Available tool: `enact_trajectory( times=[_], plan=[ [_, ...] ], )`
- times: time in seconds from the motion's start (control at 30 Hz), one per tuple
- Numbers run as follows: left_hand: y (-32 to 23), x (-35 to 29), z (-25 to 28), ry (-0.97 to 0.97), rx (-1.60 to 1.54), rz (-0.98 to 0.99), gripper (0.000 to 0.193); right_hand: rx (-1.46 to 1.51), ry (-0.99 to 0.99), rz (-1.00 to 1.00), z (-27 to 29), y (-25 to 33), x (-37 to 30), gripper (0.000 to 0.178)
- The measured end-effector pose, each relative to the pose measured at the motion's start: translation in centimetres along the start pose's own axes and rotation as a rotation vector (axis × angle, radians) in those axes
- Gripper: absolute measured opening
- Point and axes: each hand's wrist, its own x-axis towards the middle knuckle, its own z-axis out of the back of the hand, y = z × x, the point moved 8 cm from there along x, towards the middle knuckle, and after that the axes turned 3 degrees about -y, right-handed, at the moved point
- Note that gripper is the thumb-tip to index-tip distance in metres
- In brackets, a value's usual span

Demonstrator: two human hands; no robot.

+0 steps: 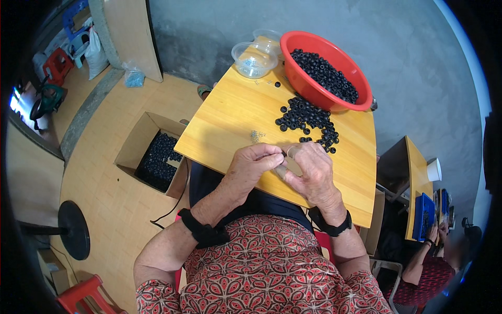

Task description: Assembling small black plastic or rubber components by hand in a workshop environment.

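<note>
My left hand [254, 161] and my right hand [312, 170] meet over the near edge of the yellow wooden table [219, 125], fingertips pinched together. A small dark piece [284, 155] shows between them, mostly hidden, so its kind is unclear. Tan coverings wrap some fingers of my right hand. Just beyond my left hand lies a small scatter of tiny silvery bits [257, 136]. Beyond my right hand spreads a loose pile of small black ring-shaped parts [308, 116]. More of these fill a red basin [361, 73] at the table's far right corner.
Clear plastic tubs [254, 60] stand at the table's far end, one holding small pale bits. A cardboard box [137, 137] of black parts sits on the floor at left, near a black round-based stand [73, 230]. At right, another person [426, 267] works beside a blue tray [420, 217].
</note>
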Motion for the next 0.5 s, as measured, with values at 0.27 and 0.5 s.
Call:
enact_trajectory(
  times=[0.27,0.5],
  plan=[
    [-0.49,-0.22,0.07,-0.054,0.13,-0.018,0.02,-0.016,-0.01,-0.014,0.16,-0.06,-0.12,0.024],
    [-0.04,-0.24,-0.03,0.01,0.177,0.019,0.023,-0.04,0.041,0.004,-0.16,0.66,-0.46,0.025]
  ],
)
